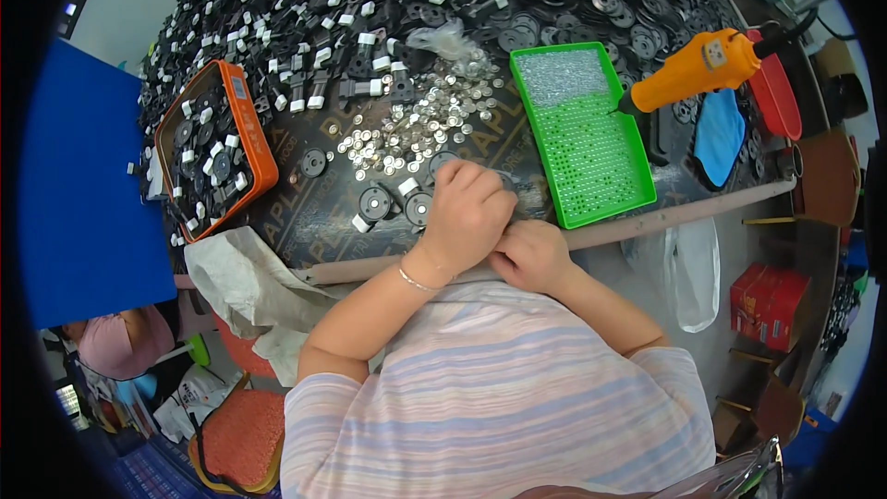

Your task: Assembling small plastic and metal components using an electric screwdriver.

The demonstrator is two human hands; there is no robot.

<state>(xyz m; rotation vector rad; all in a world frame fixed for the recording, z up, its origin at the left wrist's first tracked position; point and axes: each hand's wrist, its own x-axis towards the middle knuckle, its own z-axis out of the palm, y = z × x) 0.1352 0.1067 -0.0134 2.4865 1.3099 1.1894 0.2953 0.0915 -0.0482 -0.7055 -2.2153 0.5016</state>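
My left hand (469, 211) is closed at the near edge of the table, fingers curled down, with a bracelet on its wrist. Close against it, slightly lower and to the right, my right hand (536, 254) is closed too. Whatever the fingers grip is hidden. A black disc (442, 163) shows partly behind my left hand. Beside that hand lie a black wheel with a white block (374, 203) and a second black wheel (419, 210). Beyond my hands spreads a pile of small silvery round pieces (407, 134), with a crumpled clear bag (448, 42) at its far end.
A green tray (565, 223) of small metal pins stands to the right, an orange electric screwdriver (693, 69) over its edge. At the left sits an orange box (263, 152) of black and white parts. Heaped black parts (323, 9) cover the far table. A padded bar (693, 212) edges the table.
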